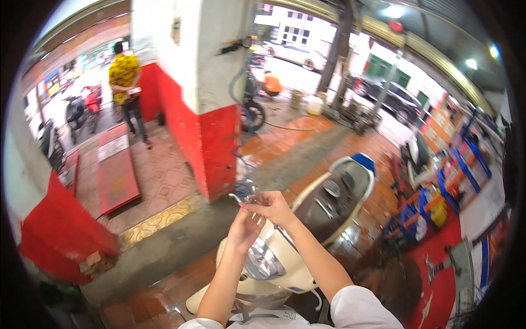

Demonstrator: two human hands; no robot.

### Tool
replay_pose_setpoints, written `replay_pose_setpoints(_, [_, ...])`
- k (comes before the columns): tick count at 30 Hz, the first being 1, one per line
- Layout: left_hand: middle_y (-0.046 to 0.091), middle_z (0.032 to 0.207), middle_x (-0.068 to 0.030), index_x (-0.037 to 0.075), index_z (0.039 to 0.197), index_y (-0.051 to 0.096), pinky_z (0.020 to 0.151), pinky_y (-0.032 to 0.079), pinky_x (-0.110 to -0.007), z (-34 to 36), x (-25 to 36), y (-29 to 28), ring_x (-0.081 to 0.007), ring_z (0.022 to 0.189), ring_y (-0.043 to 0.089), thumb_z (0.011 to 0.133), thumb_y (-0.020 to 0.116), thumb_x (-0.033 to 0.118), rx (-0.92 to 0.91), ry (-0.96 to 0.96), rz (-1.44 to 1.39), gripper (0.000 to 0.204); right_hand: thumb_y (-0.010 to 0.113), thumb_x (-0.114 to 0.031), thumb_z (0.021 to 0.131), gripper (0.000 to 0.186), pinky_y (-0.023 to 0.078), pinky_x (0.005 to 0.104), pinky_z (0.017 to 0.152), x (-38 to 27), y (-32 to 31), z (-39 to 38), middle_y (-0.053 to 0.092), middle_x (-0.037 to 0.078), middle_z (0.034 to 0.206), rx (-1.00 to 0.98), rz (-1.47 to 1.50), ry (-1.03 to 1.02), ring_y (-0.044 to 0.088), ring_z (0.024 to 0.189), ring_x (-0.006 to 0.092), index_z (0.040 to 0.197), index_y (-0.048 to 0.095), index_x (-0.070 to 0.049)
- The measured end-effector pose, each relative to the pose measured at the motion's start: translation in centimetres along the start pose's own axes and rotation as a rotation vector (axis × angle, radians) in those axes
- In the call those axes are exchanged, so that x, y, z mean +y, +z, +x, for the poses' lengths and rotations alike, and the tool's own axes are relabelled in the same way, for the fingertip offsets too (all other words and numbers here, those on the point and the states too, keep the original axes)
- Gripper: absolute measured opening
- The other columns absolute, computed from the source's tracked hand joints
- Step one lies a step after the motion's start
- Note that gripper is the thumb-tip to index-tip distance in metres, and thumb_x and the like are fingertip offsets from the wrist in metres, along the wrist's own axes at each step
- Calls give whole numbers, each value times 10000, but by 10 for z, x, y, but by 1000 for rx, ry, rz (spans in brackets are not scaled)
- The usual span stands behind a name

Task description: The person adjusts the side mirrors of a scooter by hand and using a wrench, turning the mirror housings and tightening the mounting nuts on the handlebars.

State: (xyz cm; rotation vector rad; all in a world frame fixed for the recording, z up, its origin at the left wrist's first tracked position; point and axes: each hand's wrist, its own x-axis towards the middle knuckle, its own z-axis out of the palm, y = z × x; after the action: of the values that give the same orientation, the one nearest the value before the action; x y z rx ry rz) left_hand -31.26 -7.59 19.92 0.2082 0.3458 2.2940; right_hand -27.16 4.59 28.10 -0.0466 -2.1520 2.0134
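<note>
My two hands meet in front of me, above a cream scooter [300,279]. In a closed pinch, the fingertips of my right hand [274,208] hold a small clear-and-white piece [236,197] with a bent end; it is too small and blurred to name. My left hand [245,231] comes up from below with its fingertips closed against the same piece, its other fingers curled loosely. Below my hands is the scooter's headlight [265,259]. Farther back, a few metal tools [324,207] lie on the scooter's dark seat or footboard area.
A red-and-white pillar [216,148] stands ahead, with a blue hose [239,82] hanging by it. Blue-framed racks [438,203] line the right. At the left, a person in a yellow shirt [124,77] stands near a red ramp [118,170]. Another person in orange [272,83] crouches outside.
</note>
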Motion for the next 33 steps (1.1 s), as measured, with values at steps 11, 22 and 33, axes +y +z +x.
replay_pose_setpoints(11, [648, 917, 30, 102, 1064, 648, 745, 462, -233, 7, -151, 67, -69, 809, 577, 966, 656, 277, -108, -216, 802, 200, 771, -146, 856, 185, 458, 232, 716, 23, -178, -189, 645, -53, 789, 713, -300, -71, 563, 769, 42, 945, 709, 3])
replay_pose_setpoints(22, [717, 807, -114, 20, 933, 685, 674, 543, -330, 46, -254, 46, -201, 714, 694, 821, 749, 205, -225, 28, 1809, 225, 817, -247, 809, 308, 448, 240, 657, 184, -340, -242, 654, -25, 730, 869, -443, 320, 539, 681, 51, 949, 744, 17])
replay_pose_setpoints(33, [705, 852, -138, 43, 878, 674, 717, 532, -409, 85, -262, 27, -313, 817, 686, 816, 718, 198, 39, -84, 2156, 173, 782, -318, 785, 298, 506, 366, 657, 317, -468, -166, 675, 147, 673, 750, -713, 476, 681, 673, 221, 870, 750, -35])
